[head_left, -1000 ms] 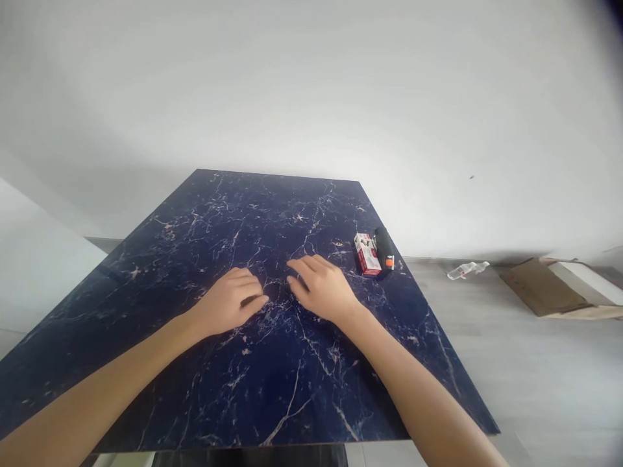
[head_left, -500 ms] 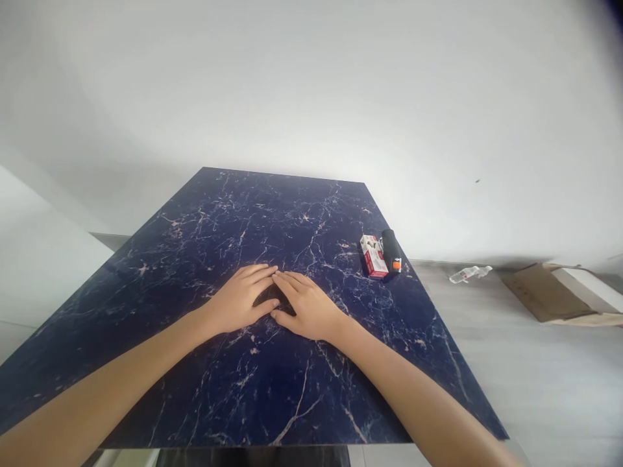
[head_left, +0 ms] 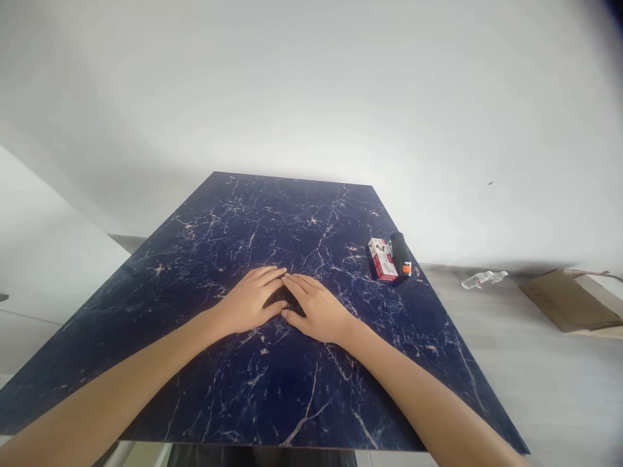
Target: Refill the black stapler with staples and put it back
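Observation:
My left hand (head_left: 250,300) lies flat, palm down, on the dark blue marbled table (head_left: 272,389). Mirroring it, my right hand (head_left: 318,309) also rests palm down, and the fingertips of both hands meet. Both thumbs point inward, leaving a small gap of tabletop between the hands. Neither hand holds anything. Off to the right of my right hand, near the table's right edge, are a small red and white box (head_left: 383,261) and, beside it, a black cylindrical object (head_left: 400,253) with an orange patch.
A plain pale wall (head_left: 302,91) rises behind the table's far edge. On the floor at the right lie a clear plastic bottle (head_left: 483,279) and a brown cardboard box (head_left: 569,300). A white panel (head_left: 43,246) stands at the left.
The whole view has shifted, so everything appears slightly farther right. My hands keep the same pose on the table, and the objects stay in place.

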A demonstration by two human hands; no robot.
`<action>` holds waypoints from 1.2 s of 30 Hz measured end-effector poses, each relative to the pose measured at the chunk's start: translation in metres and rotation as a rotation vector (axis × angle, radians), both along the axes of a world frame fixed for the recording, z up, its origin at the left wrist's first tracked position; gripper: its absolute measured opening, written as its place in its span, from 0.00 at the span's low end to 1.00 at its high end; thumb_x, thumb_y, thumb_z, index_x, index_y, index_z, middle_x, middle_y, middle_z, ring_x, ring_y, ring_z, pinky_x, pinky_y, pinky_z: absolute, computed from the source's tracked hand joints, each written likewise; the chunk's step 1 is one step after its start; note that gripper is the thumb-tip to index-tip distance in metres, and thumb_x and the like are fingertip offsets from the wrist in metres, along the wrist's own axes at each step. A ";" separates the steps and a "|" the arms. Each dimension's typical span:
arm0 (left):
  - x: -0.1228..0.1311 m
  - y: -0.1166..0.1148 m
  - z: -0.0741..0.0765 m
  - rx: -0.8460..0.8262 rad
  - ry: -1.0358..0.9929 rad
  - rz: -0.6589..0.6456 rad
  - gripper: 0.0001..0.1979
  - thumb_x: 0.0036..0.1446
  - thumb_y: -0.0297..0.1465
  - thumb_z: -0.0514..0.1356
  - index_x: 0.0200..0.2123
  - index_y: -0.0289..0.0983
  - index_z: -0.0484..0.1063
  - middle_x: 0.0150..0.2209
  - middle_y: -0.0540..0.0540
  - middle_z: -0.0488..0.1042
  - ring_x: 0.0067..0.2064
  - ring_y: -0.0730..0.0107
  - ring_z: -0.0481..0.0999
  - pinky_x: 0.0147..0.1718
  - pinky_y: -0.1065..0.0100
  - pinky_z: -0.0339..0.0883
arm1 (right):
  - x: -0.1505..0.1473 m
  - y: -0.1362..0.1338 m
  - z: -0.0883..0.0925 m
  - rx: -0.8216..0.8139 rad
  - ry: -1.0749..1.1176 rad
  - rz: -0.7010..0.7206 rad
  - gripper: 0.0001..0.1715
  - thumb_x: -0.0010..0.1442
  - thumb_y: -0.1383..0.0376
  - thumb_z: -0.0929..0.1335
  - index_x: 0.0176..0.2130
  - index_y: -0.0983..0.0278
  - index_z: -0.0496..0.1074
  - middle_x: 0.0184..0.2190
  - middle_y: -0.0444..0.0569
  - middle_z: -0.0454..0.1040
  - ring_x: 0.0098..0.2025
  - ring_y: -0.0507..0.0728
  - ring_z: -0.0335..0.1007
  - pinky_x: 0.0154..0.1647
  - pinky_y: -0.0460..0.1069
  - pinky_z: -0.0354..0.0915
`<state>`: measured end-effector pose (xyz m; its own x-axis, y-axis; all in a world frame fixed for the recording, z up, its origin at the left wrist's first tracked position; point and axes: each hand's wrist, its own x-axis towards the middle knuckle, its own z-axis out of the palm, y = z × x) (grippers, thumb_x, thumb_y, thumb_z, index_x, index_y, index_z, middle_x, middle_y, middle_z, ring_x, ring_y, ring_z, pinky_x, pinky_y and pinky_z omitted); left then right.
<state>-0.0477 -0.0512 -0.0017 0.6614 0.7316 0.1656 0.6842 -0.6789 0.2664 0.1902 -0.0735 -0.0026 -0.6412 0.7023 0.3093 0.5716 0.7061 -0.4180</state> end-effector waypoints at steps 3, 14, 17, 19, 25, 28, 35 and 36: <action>0.000 0.000 0.001 -0.010 -0.022 -0.008 0.26 0.73 0.46 0.55 0.68 0.42 0.67 0.73 0.42 0.62 0.73 0.44 0.60 0.70 0.38 0.59 | 0.000 0.000 0.001 0.005 0.002 0.001 0.36 0.71 0.57 0.67 0.70 0.71 0.62 0.70 0.64 0.65 0.72 0.69 0.60 0.74 0.66 0.58; -0.001 0.000 0.001 -0.022 -0.052 -0.024 0.25 0.75 0.45 0.52 0.68 0.42 0.67 0.73 0.41 0.62 0.73 0.45 0.60 0.70 0.38 0.58 | 0.000 -0.001 0.000 0.011 0.024 -0.007 0.36 0.70 0.57 0.68 0.70 0.67 0.61 0.70 0.65 0.65 0.72 0.70 0.60 0.72 0.69 0.59; -0.002 0.000 0.001 -0.029 -0.040 -0.022 0.26 0.75 0.46 0.51 0.69 0.43 0.66 0.73 0.42 0.61 0.74 0.45 0.59 0.70 0.38 0.57 | 0.000 -0.001 0.001 0.009 0.015 -0.005 0.36 0.70 0.57 0.68 0.70 0.68 0.61 0.70 0.65 0.65 0.72 0.70 0.60 0.73 0.69 0.59; -0.002 0.000 0.001 -0.033 -0.032 -0.023 0.26 0.75 0.46 0.50 0.69 0.43 0.66 0.74 0.42 0.60 0.74 0.46 0.59 0.70 0.39 0.57 | -0.001 -0.001 0.001 0.009 0.005 -0.005 0.35 0.71 0.57 0.68 0.70 0.69 0.61 0.70 0.65 0.64 0.72 0.70 0.60 0.73 0.69 0.59; -0.002 0.000 0.000 -0.024 -0.041 -0.025 0.29 0.75 0.47 0.50 0.72 0.41 0.62 0.73 0.40 0.62 0.73 0.46 0.60 0.70 0.41 0.57 | 0.000 -0.001 0.001 0.009 0.015 -0.001 0.37 0.70 0.58 0.68 0.72 0.67 0.59 0.70 0.65 0.65 0.72 0.70 0.60 0.72 0.70 0.60; -0.002 0.000 0.000 -0.028 -0.062 -0.015 0.31 0.75 0.46 0.51 0.74 0.40 0.57 0.72 0.39 0.63 0.73 0.47 0.61 0.70 0.42 0.59 | 0.000 -0.001 0.000 0.013 0.031 0.010 0.42 0.70 0.58 0.68 0.74 0.67 0.53 0.69 0.65 0.65 0.71 0.70 0.60 0.71 0.69 0.60; -0.002 0.001 -0.001 -0.016 -0.082 -0.025 0.31 0.75 0.47 0.50 0.74 0.41 0.58 0.72 0.39 0.64 0.72 0.46 0.62 0.69 0.42 0.59 | 0.001 -0.001 -0.002 0.020 0.033 0.009 0.43 0.70 0.58 0.68 0.75 0.66 0.51 0.69 0.65 0.65 0.71 0.71 0.60 0.71 0.70 0.61; -0.002 0.001 -0.001 -0.015 -0.084 -0.026 0.31 0.75 0.47 0.50 0.74 0.41 0.58 0.72 0.39 0.64 0.72 0.46 0.62 0.69 0.42 0.59 | 0.001 -0.001 -0.002 0.018 0.034 0.010 0.43 0.70 0.58 0.68 0.75 0.66 0.51 0.70 0.65 0.65 0.72 0.71 0.60 0.71 0.70 0.61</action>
<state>-0.0494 -0.0500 -0.0027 0.6645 0.7170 0.2107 0.6411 -0.6918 0.3322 0.1907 -0.0744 -0.0047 -0.6368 0.6903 0.3435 0.5502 0.7189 -0.4248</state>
